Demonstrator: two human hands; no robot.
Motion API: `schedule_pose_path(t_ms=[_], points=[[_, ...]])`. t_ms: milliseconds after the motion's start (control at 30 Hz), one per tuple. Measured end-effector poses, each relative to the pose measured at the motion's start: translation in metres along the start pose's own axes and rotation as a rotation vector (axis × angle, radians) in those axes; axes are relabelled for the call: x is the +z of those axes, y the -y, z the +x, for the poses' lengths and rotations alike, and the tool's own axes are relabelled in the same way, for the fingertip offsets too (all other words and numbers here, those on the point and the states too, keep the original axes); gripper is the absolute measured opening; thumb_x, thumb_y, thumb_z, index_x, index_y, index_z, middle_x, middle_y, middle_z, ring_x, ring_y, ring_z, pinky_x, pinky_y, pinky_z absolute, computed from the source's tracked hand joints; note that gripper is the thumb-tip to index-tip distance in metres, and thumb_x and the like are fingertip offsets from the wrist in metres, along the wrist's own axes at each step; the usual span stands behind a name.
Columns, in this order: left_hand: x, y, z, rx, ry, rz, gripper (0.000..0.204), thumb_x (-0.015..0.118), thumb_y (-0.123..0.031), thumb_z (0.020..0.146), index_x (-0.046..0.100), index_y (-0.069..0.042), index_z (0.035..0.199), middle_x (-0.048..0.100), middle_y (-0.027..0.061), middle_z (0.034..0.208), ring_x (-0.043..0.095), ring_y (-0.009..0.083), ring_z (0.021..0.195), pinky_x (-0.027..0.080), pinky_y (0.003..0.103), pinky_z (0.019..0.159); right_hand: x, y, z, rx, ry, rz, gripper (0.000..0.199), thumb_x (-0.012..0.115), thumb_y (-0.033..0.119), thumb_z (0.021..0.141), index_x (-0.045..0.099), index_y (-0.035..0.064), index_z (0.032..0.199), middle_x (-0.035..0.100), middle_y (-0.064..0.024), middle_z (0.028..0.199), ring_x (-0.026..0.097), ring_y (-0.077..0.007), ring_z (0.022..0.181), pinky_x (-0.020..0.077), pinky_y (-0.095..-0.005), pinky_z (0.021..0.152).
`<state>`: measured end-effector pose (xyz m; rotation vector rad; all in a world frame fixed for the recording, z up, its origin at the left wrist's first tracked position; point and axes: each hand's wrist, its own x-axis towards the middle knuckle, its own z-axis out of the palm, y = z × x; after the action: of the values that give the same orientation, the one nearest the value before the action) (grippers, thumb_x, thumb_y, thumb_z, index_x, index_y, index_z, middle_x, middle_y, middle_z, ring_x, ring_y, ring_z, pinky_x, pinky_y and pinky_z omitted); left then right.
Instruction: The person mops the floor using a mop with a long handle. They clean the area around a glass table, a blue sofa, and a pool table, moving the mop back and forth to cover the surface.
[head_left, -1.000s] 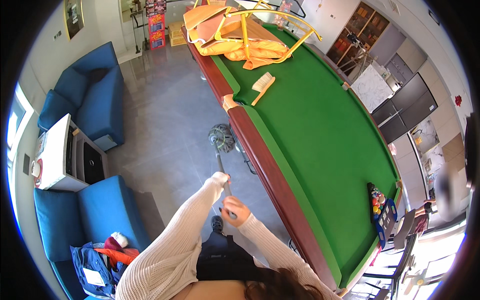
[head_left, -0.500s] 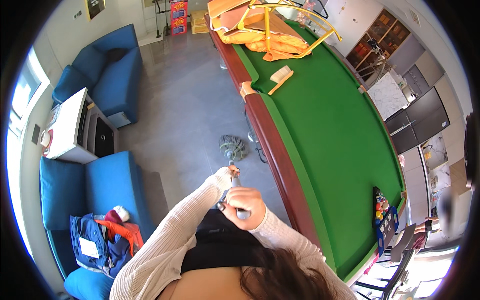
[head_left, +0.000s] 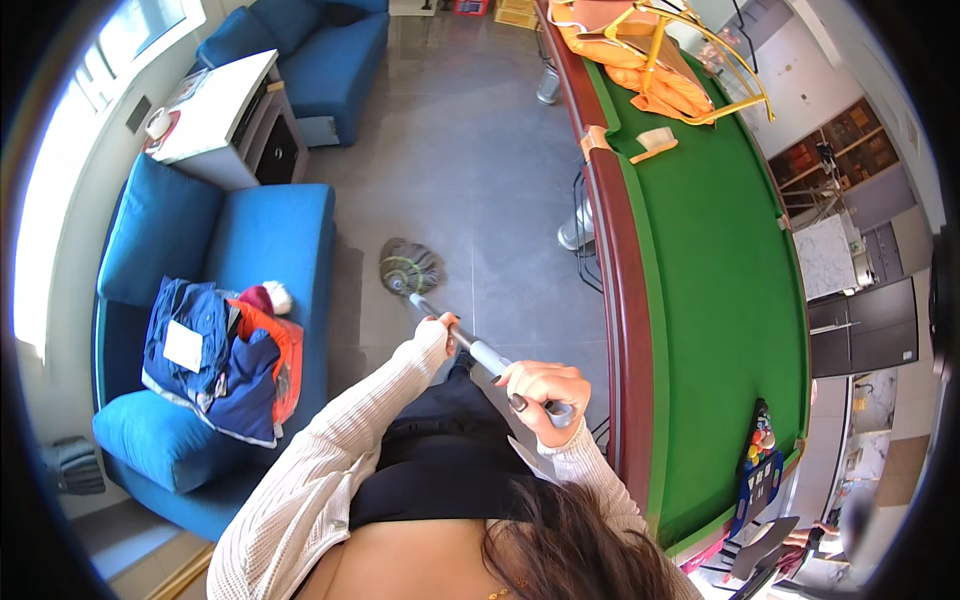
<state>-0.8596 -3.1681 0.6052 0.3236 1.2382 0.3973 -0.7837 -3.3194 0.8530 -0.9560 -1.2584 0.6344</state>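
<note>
A mop (head_left: 487, 357) slants from my right side down to the floor ahead of me on the left. Its round grey string head (head_left: 409, 268) lies on the grey tiles, between the blue sofa and the pool table. My left hand (head_left: 437, 334) is wrapped round the lower part of the metal pole. Higher up, near the top end, my right hand (head_left: 546, 397) grips the grey handle, whose looped tip sticks out below the fingers. Both sleeves are cream knit.
The green pool table (head_left: 720, 330) runs along my right, with a brush (head_left: 655, 145), a yellow-framed chair (head_left: 655, 60) and racked balls (head_left: 762, 440) on it. On my left stand a blue sofa (head_left: 275, 235) with piled clothes (head_left: 225, 350) and a white cabinet (head_left: 215, 110). Metal bins (head_left: 576, 230) sit beneath the table's edge.
The mop head has moved left over the floor, toward the sofa, and the pole now slants more. My right hand has shifted right. The whole view has turned and moved left.
</note>
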Motion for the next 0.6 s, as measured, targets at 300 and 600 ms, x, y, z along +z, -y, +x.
schedule_pose_path(t_ms=[300, 600], points=[[-0.085, 0.025, -0.090, -0.279, -0.006, -0.029, 0.023, 0.054, -0.016, 0.078, 0.038, -0.012, 0.061, 0.035, 0.0030, 0.052, 0.037, 0.0151, 0.043, 0.027, 0.029, 0.041, 0.028, 0.030, -0.026, 0.213, -0.056, 0.177, 0.023, 0.053, -0.001, 0.075, 0.043, 0.0005, 0.054, 0.049, -0.0075, 0.049, 0.050, -0.0180, 0.046, 0.0455, -0.0320, 0.053], [-0.024, 0.050, -0.102, -0.607, 0.044, 0.001, 0.025, 0.060, 0.000, 0.071, 0.039, -0.009, 0.060, 0.037, 0.0029, 0.054, 0.037, 0.0156, 0.046, 0.033, 0.027, 0.041, -0.003, 0.095, -0.013, 0.176, 0.281, 0.044, 0.022, 0.054, -0.006, 0.064, 0.037, -0.0009, 0.051, 0.038, -0.0094, 0.045, 0.040, -0.0249, 0.040, 0.0363, -0.0337, 0.046]])
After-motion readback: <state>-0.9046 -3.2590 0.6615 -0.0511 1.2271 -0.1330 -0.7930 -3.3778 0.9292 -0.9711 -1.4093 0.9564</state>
